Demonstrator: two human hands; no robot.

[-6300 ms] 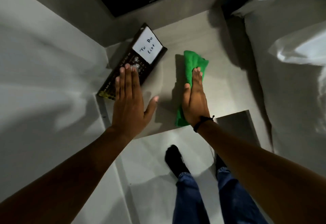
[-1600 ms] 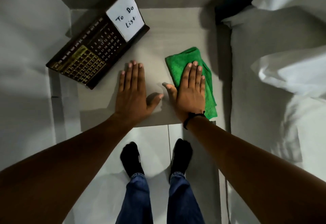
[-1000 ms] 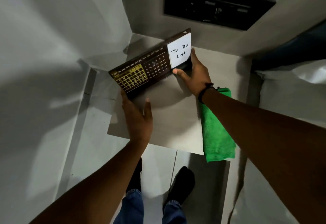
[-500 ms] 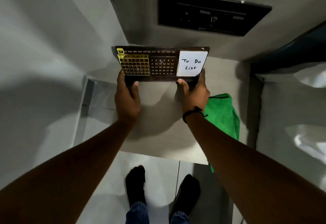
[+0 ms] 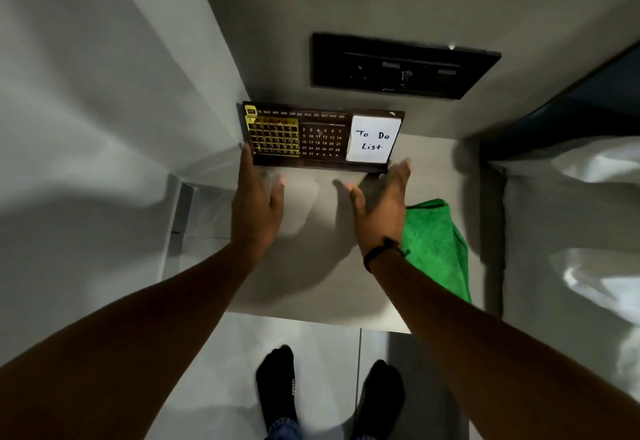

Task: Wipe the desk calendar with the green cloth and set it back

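Having freed calendar (image 5: pixel 320 140), hands (image 5: pixel 379 207) open.

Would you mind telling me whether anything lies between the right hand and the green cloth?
Nothing visible does. The right hand is open just in front of the desk calendar, and the green cloth lies on the table right beside that wrist.

The desk calendar (image 5: pixel 322 138) stands upright along the surface's (image 5: pixel 311 266) back edge, against the wall. The green cloth (image 5: pixel 434 249) covers the right edge, beside the bed (image 5: pixel 571 231). The left hand (image 5: pixel 254 211) and right hand (image 5: pixel 379 211) flank a bare middle strip that runs to the front edge.
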